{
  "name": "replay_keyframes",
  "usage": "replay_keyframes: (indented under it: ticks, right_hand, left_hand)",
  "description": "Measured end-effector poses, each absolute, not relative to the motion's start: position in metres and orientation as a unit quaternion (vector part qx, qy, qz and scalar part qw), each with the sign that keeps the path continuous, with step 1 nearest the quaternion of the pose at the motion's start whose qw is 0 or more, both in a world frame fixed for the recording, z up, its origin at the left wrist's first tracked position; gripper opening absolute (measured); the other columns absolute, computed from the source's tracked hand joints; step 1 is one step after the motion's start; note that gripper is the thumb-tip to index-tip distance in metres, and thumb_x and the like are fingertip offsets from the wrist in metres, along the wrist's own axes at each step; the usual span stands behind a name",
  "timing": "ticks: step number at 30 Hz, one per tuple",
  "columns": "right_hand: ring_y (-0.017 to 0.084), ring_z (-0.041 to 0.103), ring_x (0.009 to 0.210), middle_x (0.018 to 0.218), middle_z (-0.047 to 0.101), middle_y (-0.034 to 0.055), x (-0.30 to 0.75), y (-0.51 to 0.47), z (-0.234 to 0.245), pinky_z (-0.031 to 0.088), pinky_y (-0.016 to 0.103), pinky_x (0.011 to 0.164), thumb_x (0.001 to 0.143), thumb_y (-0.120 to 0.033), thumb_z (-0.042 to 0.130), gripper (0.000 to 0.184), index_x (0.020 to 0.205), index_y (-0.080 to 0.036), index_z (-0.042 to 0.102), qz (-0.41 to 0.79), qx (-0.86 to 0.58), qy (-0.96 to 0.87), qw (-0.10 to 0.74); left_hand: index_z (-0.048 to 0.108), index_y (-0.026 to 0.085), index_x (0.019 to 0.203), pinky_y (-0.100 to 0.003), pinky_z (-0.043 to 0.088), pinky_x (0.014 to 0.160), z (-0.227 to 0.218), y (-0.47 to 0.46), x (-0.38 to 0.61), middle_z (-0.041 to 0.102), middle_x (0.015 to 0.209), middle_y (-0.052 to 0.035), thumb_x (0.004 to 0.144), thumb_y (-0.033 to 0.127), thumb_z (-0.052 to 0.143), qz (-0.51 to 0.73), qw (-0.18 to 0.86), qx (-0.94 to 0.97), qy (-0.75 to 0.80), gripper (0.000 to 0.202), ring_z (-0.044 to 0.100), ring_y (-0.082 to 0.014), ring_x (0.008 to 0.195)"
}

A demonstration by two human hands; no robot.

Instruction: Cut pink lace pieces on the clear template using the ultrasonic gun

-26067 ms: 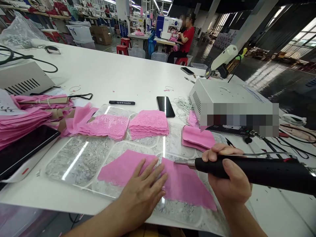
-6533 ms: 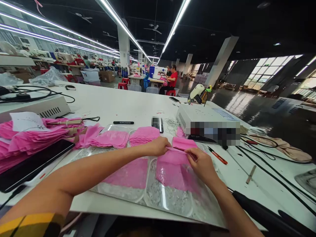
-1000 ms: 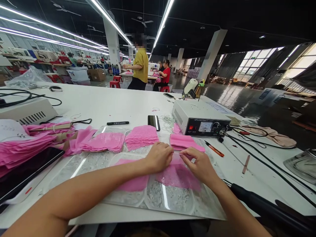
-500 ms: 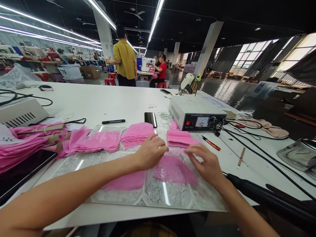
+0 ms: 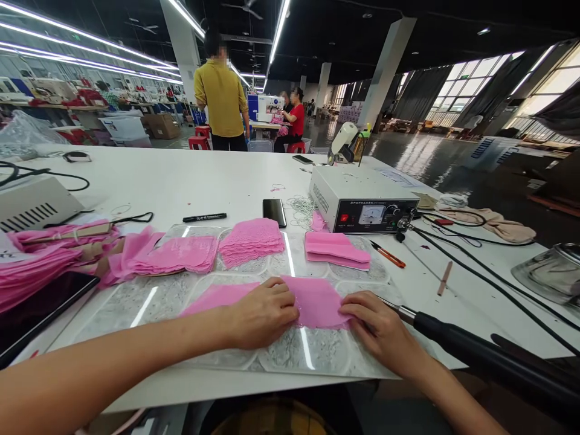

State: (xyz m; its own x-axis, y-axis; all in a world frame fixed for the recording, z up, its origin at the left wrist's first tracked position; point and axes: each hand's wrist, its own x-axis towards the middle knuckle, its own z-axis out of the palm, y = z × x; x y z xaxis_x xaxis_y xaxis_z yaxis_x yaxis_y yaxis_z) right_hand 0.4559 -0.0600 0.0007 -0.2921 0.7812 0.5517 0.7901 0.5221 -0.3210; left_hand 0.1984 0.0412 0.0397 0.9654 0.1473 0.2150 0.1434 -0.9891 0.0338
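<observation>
A thin pink fabric piece [image 5: 318, 301] lies on the clear patterned mat [image 5: 312, 356] in front of me. My left hand [image 5: 267, 311] is closed at the piece's left edge, its fingers curled onto the cloth. At the right edge, the thumb and fingers of my right hand [image 5: 380, 326] pinch the fabric. Another pink piece [image 5: 217, 296] lies partly under my left forearm. Beyond my hands are a folded pink stack [image 5: 338, 249] and two lacy pink stacks, one in the middle [image 5: 251, 241] and one farther left [image 5: 176, 254].
A black-handled tool [image 5: 475, 347] with a metal tip lies right of my right hand, its cable running to a control box [image 5: 365, 199]. An orange craft knife [image 5: 388, 255], a phone [image 5: 274, 212], a marker [image 5: 204, 217] and a glass jar [image 5: 550, 275] are around. People are farther back.
Both hands have come down and toward me with the pink piece, which now lies flatter on the mat over the spot of the other piece. The camera view has shifted slightly.
</observation>
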Motion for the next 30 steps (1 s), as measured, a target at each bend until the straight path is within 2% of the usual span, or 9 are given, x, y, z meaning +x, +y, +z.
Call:
replay_keyframes:
  ticks: [4, 6, 9, 14, 15, 17, 20, 23, 30]
  right_hand:
    - [0.019, 0.061, 0.098, 0.102, 0.064, 0.0073, 0.455, -0.067, 0.003, 0.055, 0.034, 0.082, 0.088, -0.012, 0.051, 0.024, 0.105, -0.024, 0.061, 0.005, -0.5, -0.798, 0.335]
    - [0.02, 0.061, 0.099, 0.104, 0.064, 0.008, 0.454, -0.07, 0.004, 0.055, 0.034, 0.082, 0.089, -0.015, 0.052, 0.02, 0.104, -0.024, 0.062, 0.011, -0.505, -0.798, 0.33]
    - [0.02, 0.062, 0.099, 0.104, 0.064, 0.0085, 0.455, -0.072, 0.003, 0.056, 0.034, 0.082, 0.09, -0.015, 0.05, 0.018, 0.098, -0.024, 0.064, 0.011, -0.511, -0.795, 0.326]
    - [0.02, 0.062, 0.105, 0.111, 0.064, 0.0089, 0.459, -0.08, 0.0, 0.056, 0.035, 0.088, 0.089, -0.013, 0.049, 0.025, 0.106, -0.024, 0.063, -0.009, -0.528, -0.783, 0.328]
    - [0.021, 0.062, 0.106, 0.112, 0.064, 0.0088, 0.459, -0.083, -0.001, 0.056, 0.035, 0.089, 0.088, -0.013, 0.049, 0.027, 0.108, -0.025, 0.062, -0.014, -0.532, -0.779, 0.33]
    - [0.021, 0.063, 0.106, 0.113, 0.065, 0.0083, 0.46, -0.088, -0.001, 0.057, 0.035, 0.088, 0.088, -0.014, 0.05, 0.028, 0.11, -0.026, 0.062, -0.025, -0.539, -0.77, 0.339]
    - [0.02, 0.065, 0.104, 0.111, 0.066, 0.0075, 0.459, -0.094, -0.002, 0.058, 0.034, 0.087, 0.089, -0.014, 0.051, 0.027, 0.109, -0.026, 0.063, -0.044, -0.541, -0.762, 0.354]
    - [0.02, 0.065, 0.103, 0.11, 0.066, 0.0081, 0.458, -0.094, -0.003, 0.058, 0.035, 0.088, 0.089, -0.013, 0.05, 0.028, 0.11, -0.025, 0.063, -0.058, -0.542, -0.759, 0.356]
    - [0.02, 0.063, 0.105, 0.111, 0.064, 0.0108, 0.456, -0.099, -0.007, 0.059, 0.034, 0.086, 0.09, -0.012, 0.049, 0.024, 0.109, -0.021, 0.061, -0.076, -0.557, -0.75, 0.349]
  left_hand:
    - [0.059, 0.016, 0.09, -0.033, 0.038, 0.084, 0.042, 0.038, 0.192, 0.061, 0.087, -0.0046, 0.089, 0.026, 0.06, 0.08, 0.058, 0.991, 0.094, 0.01, 0.052, -0.0181, 0.082]
    - [0.059, 0.016, 0.087, -0.033, 0.038, 0.084, 0.041, 0.039, 0.192, 0.061, 0.087, -0.0048, 0.09, 0.021, 0.057, 0.077, 0.088, 0.987, 0.111, 0.007, 0.053, -0.0182, 0.083]
    - [0.059, 0.016, 0.081, -0.031, 0.04, 0.084, 0.042, 0.042, 0.194, 0.062, 0.084, -0.0042, 0.093, 0.012, 0.047, 0.082, 0.122, 0.98, 0.132, 0.018, 0.055, -0.0163, 0.081]
    - [0.061, 0.016, 0.071, -0.027, 0.044, 0.081, 0.053, 0.045, 0.193, 0.061, 0.072, -0.0006, 0.087, 0.014, 0.055, 0.086, 0.165, 0.974, 0.132, 0.018, 0.058, -0.0138, 0.075]
    - [0.064, 0.017, 0.075, -0.028, 0.045, 0.082, 0.054, 0.046, 0.192, 0.063, 0.076, -0.0017, 0.087, 0.015, 0.055, 0.094, 0.174, 0.972, 0.128, 0.015, 0.06, -0.0147, 0.079]
    - [0.067, 0.017, 0.095, -0.032, 0.046, 0.089, 0.053, 0.046, 0.192, 0.067, 0.099, -0.0065, 0.089, 0.017, 0.053, 0.115, 0.176, 0.972, 0.106, 0.015, 0.061, -0.0189, 0.096]
    - [0.062, 0.018, 0.116, -0.042, 0.041, 0.103, 0.047, 0.048, 0.192, 0.061, 0.126, -0.0109, 0.094, 0.022, 0.047, 0.109, 0.13, 0.985, 0.039, 0.026, 0.055, -0.0252, 0.118]
    - [0.059, 0.018, 0.122, -0.045, 0.038, 0.108, 0.042, 0.049, 0.193, 0.06, 0.129, -0.0105, 0.099, 0.026, 0.042, 0.084, 0.086, 0.993, 0.019, 0.03, 0.053, -0.0257, 0.122]
    - [0.057, 0.017, 0.126, -0.045, 0.043, 0.103, 0.039, 0.048, 0.19, 0.06, 0.13, -0.0122, 0.101, 0.027, 0.037, 0.088, 0.01, 0.996, 0.018, 0.034, 0.056, -0.0272, 0.12]
